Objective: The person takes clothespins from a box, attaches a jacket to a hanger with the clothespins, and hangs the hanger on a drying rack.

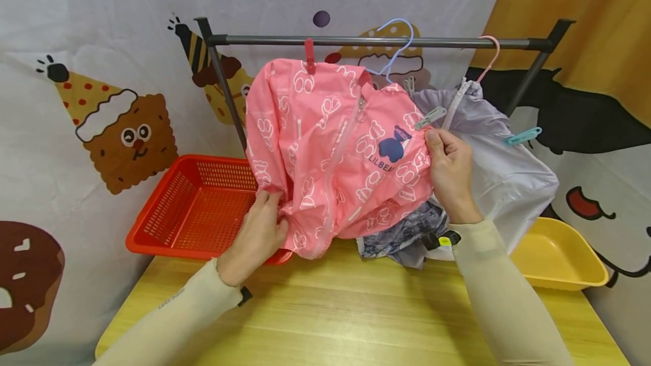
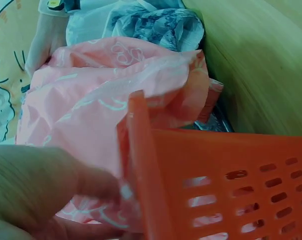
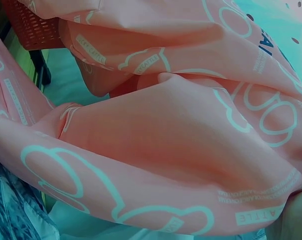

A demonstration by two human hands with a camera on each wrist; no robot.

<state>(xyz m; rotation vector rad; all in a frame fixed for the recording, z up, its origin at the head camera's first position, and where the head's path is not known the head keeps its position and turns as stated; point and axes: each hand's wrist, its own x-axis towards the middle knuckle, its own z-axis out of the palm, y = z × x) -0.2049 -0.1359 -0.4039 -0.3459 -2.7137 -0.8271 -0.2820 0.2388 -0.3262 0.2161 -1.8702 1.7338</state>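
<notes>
A pink zip jacket (image 1: 315, 157) with white outline prints and a blue bear hangs from the rack on a blue hanger (image 1: 402, 52). A red clothespin (image 1: 309, 56) is at its left shoulder and a pale green clothespin (image 1: 431, 118) at its right side. My left hand (image 1: 256, 239) pinches the lower left of the jacket, beside the red basket's rim. The right hand (image 1: 451, 171) grips the jacket's right edge below the pale clothespin, thumb uppermost. In the right wrist view, pink fabric (image 3: 155, 135) hides most of that hand.
A dark metal rack (image 1: 356, 42) stands over the wooden table (image 1: 330, 309). On the left sits a red basket (image 1: 152, 230); a yellow basin (image 1: 559, 253) stands right. A whitish garment (image 1: 513, 179) with a teal clothespin (image 1: 524, 135) hangs behind my right hand, near grey patterned cloth (image 1: 402, 236).
</notes>
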